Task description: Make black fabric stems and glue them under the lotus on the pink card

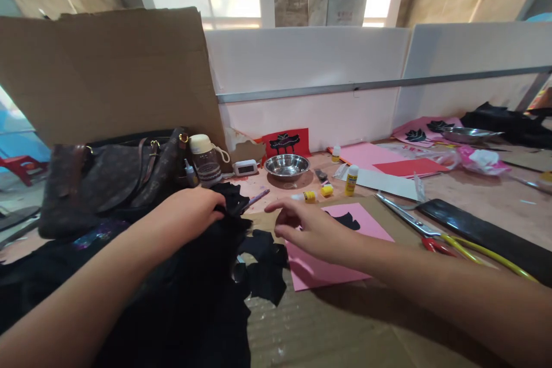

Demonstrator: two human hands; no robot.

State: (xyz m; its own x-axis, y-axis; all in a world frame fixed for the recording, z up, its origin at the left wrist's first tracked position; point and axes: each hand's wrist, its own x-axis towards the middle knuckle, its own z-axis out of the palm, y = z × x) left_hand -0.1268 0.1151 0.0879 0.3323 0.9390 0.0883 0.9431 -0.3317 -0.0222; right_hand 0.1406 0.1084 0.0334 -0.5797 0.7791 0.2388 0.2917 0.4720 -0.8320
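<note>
My left hand reaches over a heap of black cloth, its fingers closed on the cloth near the top edge. A purple pen lies just beyond those fingertips. Over the left part of a pink paper sheet hovers my right hand, index finger stretched out, thumb apart, nothing visible in it. A black cut-out piece shows on the sheet behind this hand. Between my hands lie several black cloth scraps on the cardboard.
Large scissors and a long black case lie at right. Glue sticks, a metal bowl and a red sheet with a black design are farther back. A bottle and brown handbag stand at left.
</note>
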